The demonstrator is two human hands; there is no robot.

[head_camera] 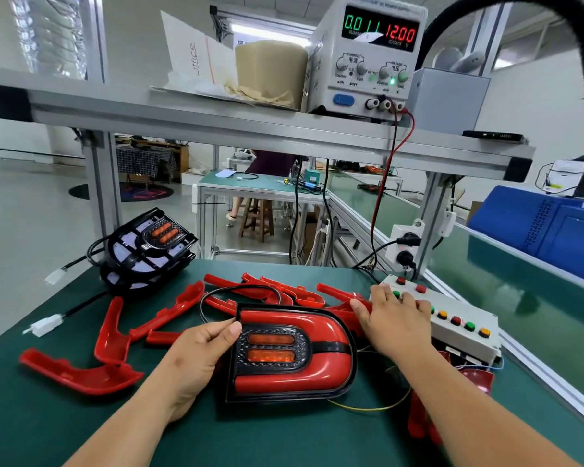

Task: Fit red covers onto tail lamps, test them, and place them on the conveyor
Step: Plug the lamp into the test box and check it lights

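Left grip (199, 352) around tail lamp (285, 382) edge

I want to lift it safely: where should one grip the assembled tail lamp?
Probably its straight left end, from the left, where the left hand holds it: the tail lamp lies flat, face up, its right end rounded and glossy.
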